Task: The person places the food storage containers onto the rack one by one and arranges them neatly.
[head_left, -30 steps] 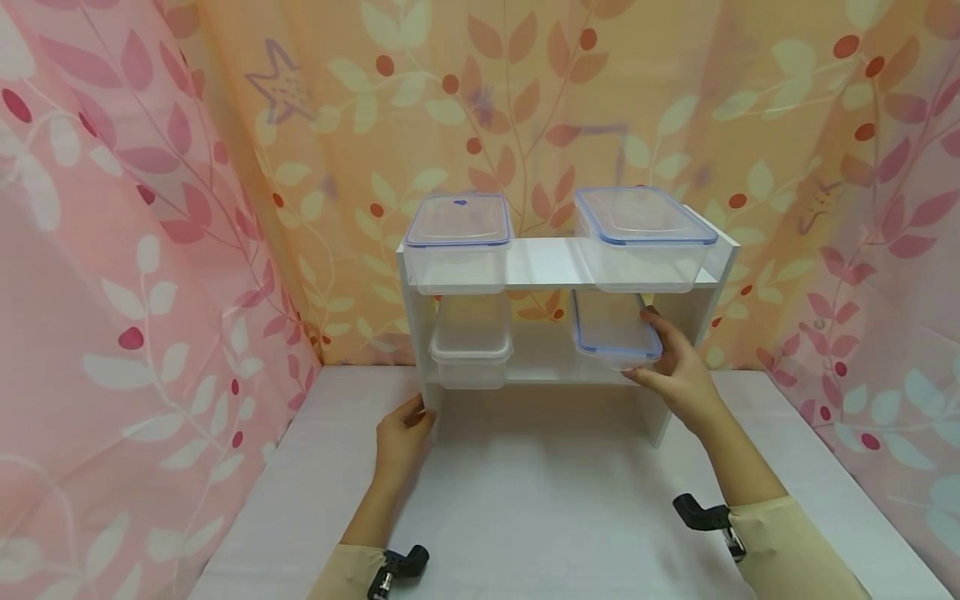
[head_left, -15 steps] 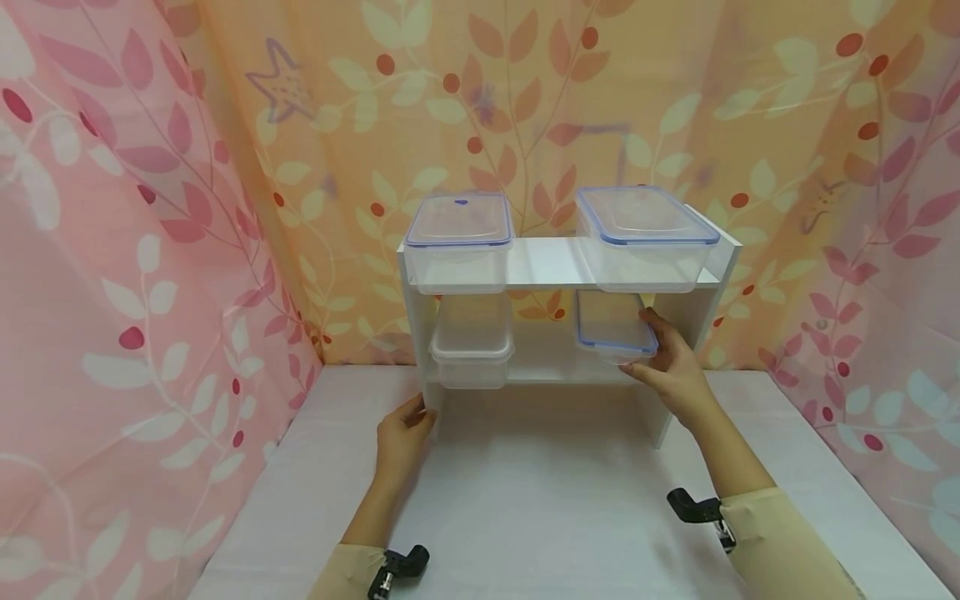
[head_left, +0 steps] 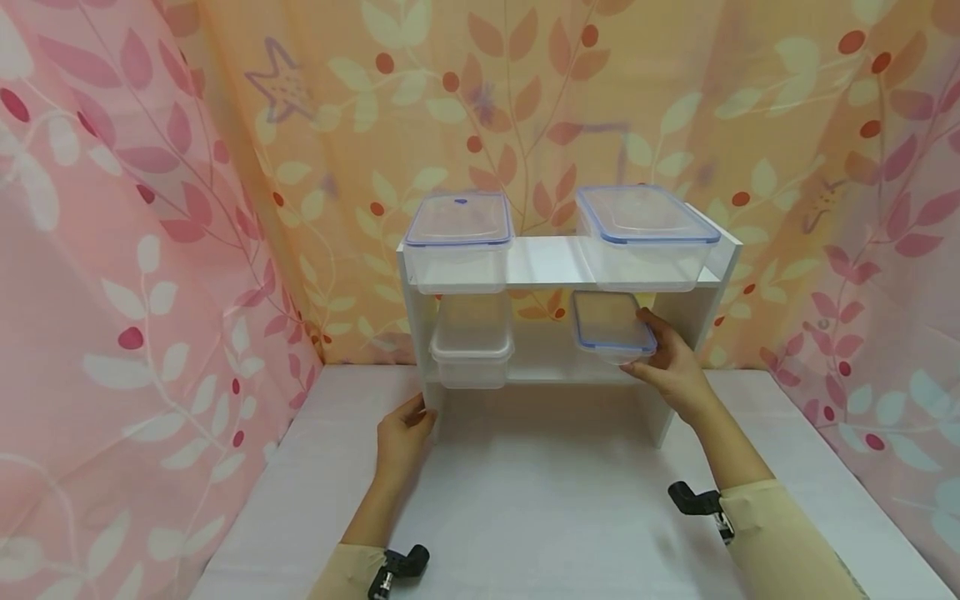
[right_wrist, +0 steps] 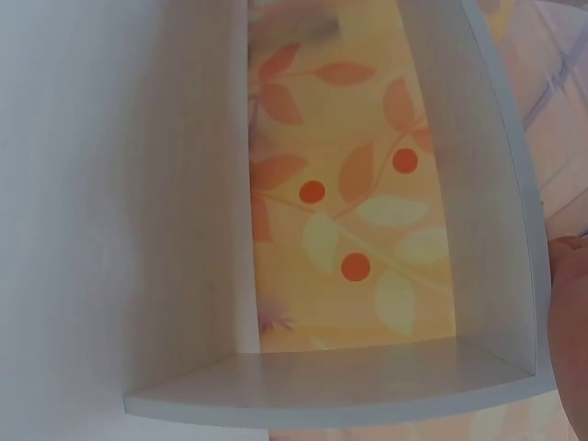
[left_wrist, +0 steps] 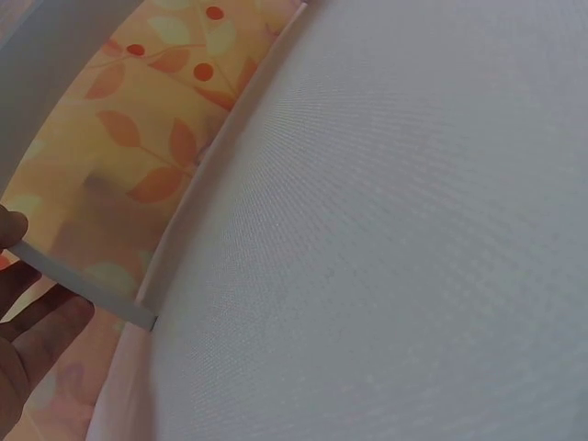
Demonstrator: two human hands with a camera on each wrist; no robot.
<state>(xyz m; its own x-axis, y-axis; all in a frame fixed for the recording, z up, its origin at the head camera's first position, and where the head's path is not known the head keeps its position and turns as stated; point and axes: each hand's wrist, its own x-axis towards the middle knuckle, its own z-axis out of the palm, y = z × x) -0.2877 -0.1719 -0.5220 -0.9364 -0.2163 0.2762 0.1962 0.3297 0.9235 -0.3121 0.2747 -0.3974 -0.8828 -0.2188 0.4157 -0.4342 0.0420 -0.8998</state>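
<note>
A white two-tier shelf (head_left: 551, 258) stands on the white-covered table. My left hand (head_left: 401, 437) pinches the lower front edge of its left side panel (left_wrist: 87, 289), the thumb on one face and fingers on the other in the left wrist view. On the lower tier, at the right, is a clear food container (head_left: 609, 321) with a blue-rimmed lid. My right hand (head_left: 678, 375) grips its right side, thumb at the front near the bottom and fingers farther back. Only part of the right hand shows in the right wrist view, and the container is out of sight there.
A clear container with a whitish lid (head_left: 472, 342) sits at the lower left. Two blue-rimmed containers stand on top, a narrower one (head_left: 459, 242) left and a larger one (head_left: 648, 237) right. A patterned curtain (head_left: 480, 100) hangs close behind the shelf.
My right hand and the container it holds have shifted slightly back and left. The container's front edge sits a little higher in view. My left hand has stayed put.
</note>
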